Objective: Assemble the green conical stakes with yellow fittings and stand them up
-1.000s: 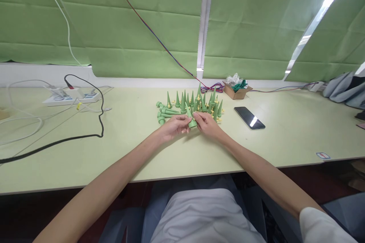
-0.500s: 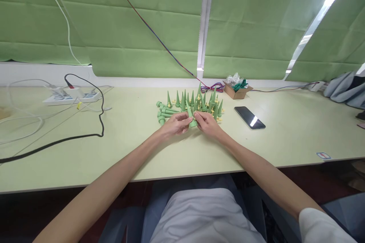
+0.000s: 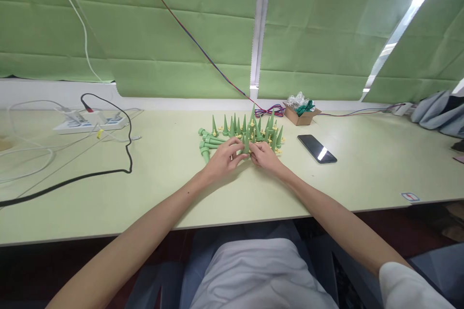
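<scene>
Blinds (image 3: 181,34): green sheet material, creased crosswise, parted by pale strips.
Tabletop (image 3: 152,207): smooth, pale yellow-green, straight-edged.
Shirt (image 3: 268,275): white cloth, softly wrinkled, seen below the table edge.
Spike group (image 3: 253,118): green cones with small yellow fittings, mostly stood upright at mid-table; several are laid on their sides at the left.
Power strip (image 3: 89,124): white, long, fitted with plugs; black and white cords are strung around it.
Left hand (image 3: 224,158): thumb and fingers are curved and parted beside the near spike; whether it is touched cannot be told.
Right hand (image 3: 265,156): thumb and forefinger are brought together at the near spike's right side; what is pinched, if anything, is hidden.
Phone (image 3: 317,148): black, glossy, laid flat, with a white reflection.
Box (image 3: 303,119): open brown cardboard, filled with clear crinkled plastic and dark green material.
Near spike (image 3: 247,143): green, tapered, stood point-up between the hands.
Sticker (image 3: 410,197): blue-edged, red-marked; any writing is too small to be read.
</scene>
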Demonstrator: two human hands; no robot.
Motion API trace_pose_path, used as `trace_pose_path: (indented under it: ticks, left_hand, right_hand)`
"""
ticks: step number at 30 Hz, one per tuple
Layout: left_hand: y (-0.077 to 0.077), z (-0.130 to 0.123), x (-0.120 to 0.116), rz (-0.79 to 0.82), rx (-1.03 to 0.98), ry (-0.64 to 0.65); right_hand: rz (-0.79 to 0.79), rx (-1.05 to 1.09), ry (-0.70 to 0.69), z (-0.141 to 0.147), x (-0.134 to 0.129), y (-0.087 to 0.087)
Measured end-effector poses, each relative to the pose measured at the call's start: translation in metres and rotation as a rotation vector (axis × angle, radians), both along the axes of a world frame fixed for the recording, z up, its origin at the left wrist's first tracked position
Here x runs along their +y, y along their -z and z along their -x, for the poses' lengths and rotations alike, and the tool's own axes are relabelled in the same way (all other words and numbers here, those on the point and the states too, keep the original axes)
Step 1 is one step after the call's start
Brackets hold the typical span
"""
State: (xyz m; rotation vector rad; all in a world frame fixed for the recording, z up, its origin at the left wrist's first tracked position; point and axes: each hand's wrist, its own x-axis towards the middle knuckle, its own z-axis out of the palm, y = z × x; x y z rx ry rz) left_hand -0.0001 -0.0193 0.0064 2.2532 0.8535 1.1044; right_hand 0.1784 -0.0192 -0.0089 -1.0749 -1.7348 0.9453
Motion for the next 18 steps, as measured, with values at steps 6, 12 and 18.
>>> trace_pose_path:
  ticks: [6,12,18]
  left_hand:
    - [0.001,0.0,0.0,0.02,-0.004,-0.033]
    - [-0.002,-0.006,-0.006,0.13,-0.063,-0.102]
    - [-0.01,-0.002,-0.006,0.335,-0.061,0.016]
  right_hand:
    - [-0.044,-0.05,0.043,0.0,0.0,-0.001]
    - [-0.102,-0.078,0.088,0.0,0.0,0.0]
    - [-0.154,-0.063,0.131,0.001,0.0,0.0]
